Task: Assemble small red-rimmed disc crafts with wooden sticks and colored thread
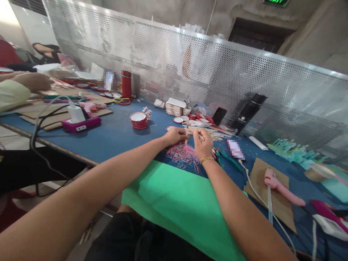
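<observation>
My left hand (175, 136) is closed in a pinch on a flat wooden stick (186, 135) that stands nearly upright between the fingertips. Close beside it on the right, my right hand (203, 140) has its fingers curled together near the stick; what they grip is too small to make out. Just below both hands lies a loose heap of thin pink, blue and purple loops (183, 156), which look like small rubber bands. A green sheet (179, 203) spreads over my lap at the table's front edge. Green-handled pliers (230, 159) rest right of my right hand.
Stacked red-rimmed white discs (139, 121) stand left of my hands. Behind are bundled sticks (174, 108), a red bottle (126, 84) and a perforated metal screen (152, 54). A pink glue gun (282, 186) lies on cardboard at right. Another person's hand (32, 81) works at far left.
</observation>
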`<action>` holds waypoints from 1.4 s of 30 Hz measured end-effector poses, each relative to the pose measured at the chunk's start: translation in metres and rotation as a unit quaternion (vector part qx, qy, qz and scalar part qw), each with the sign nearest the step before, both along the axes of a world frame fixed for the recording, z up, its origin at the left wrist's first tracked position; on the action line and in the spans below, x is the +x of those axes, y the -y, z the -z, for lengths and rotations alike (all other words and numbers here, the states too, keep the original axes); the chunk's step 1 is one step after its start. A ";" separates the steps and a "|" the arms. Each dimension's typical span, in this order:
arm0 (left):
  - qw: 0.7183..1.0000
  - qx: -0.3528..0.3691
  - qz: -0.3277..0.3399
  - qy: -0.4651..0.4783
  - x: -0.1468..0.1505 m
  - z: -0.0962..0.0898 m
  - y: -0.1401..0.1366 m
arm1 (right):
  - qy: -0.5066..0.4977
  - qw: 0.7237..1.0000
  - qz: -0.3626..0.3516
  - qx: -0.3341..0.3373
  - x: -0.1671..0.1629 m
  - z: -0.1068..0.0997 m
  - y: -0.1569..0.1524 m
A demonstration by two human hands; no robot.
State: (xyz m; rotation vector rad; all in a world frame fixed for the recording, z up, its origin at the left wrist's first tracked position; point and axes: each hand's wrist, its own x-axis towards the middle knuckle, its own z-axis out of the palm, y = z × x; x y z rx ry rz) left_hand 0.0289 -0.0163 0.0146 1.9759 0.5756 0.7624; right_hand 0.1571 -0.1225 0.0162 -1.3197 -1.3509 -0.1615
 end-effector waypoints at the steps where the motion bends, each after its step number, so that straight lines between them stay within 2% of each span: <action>1: 1.000 0.000 0.001 0.001 0.000 0.000 0.000 | 0.002 1.000 -0.004 -0.002 0.000 0.000 0.000; 8: 1.000 0.003 -0.003 0.001 0.001 0.001 -0.001 | -0.003 1.000 0.015 0.003 0.002 0.002 -0.002; 13: 1.000 -0.004 0.001 0.004 0.001 0.000 -0.001 | 0.003 1.000 -0.010 0.000 0.001 0.002 -0.002; 18: 1.000 -0.007 0.004 0.004 0.000 -0.001 0.001 | -0.007 1.000 0.012 0.007 0.001 0.002 -0.002; 23: 1.000 -0.005 0.004 0.005 0.000 0.000 -0.001 | 0.005 1.000 -0.008 -0.001 0.001 0.002 -0.002; 29: 0.999 -0.034 0.011 0.010 0.000 -0.002 0.001 | -0.005 1.000 0.017 0.006 0.004 0.003 -0.004; 34: 0.999 -0.029 0.006 0.012 0.000 -0.005 0.003 | 0.011 1.000 -0.003 0.002 0.001 0.002 -0.004; 39: 0.999 -0.037 0.017 0.017 0.000 -0.003 0.003 | 0.002 1.000 0.022 0.008 0.003 0.003 -0.005; 42: 0.999 -0.037 0.017 0.015 0.000 -0.003 0.003 | 0.004 1.000 0.013 0.010 0.003 0.002 -0.004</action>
